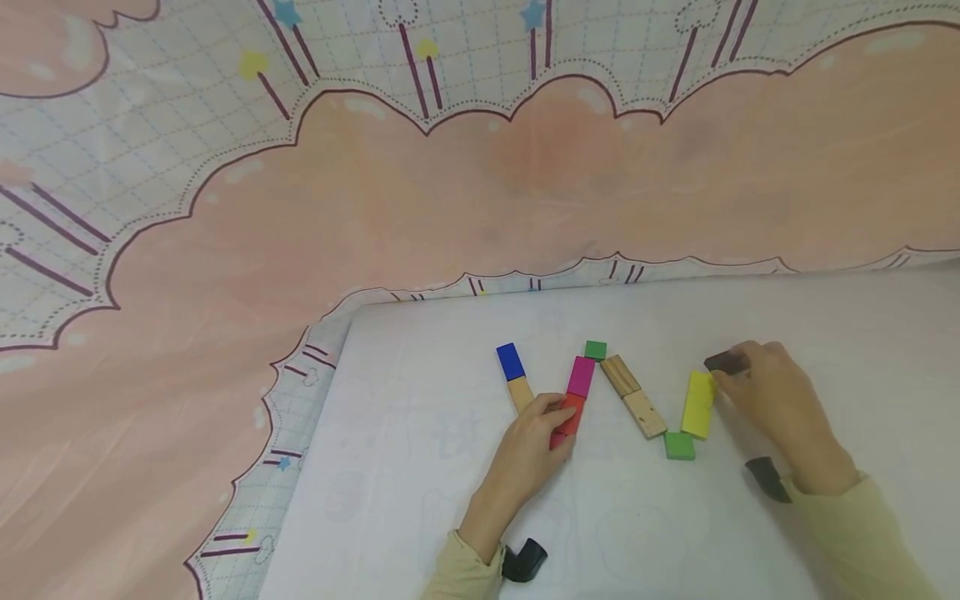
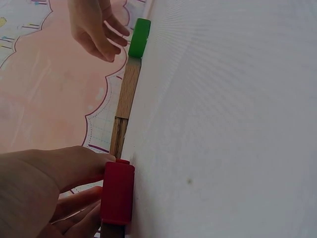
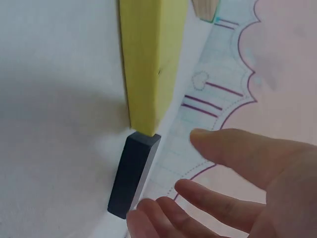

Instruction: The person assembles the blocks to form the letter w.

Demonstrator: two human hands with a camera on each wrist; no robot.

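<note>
My left hand [image 1: 532,446] is at the lower end of a slanting row of a magenta block [image 1: 581,377], a red block [image 1: 573,408] and a dark red block [image 2: 118,193]. Its thumb and fingers lie about the red blocks, the thumb at one edge. Over on the right, my right hand [image 1: 780,400] is at a black block [image 1: 723,362] beyond the upper end of a yellow block [image 1: 698,406]. In the right wrist view, fingertips [image 3: 143,223] meet the black block's near end, while the thumb stands apart from it.
Two wooden blocks [image 1: 633,397] slant between a green block [image 1: 596,350] and another green block [image 1: 680,446]. A blue block [image 1: 511,362] and a tan block [image 1: 519,395] lie at the left of the zigzag. Everything rests on a white tabletop [image 1: 390,450] beside a pink patterned cloth [image 1: 450,200].
</note>
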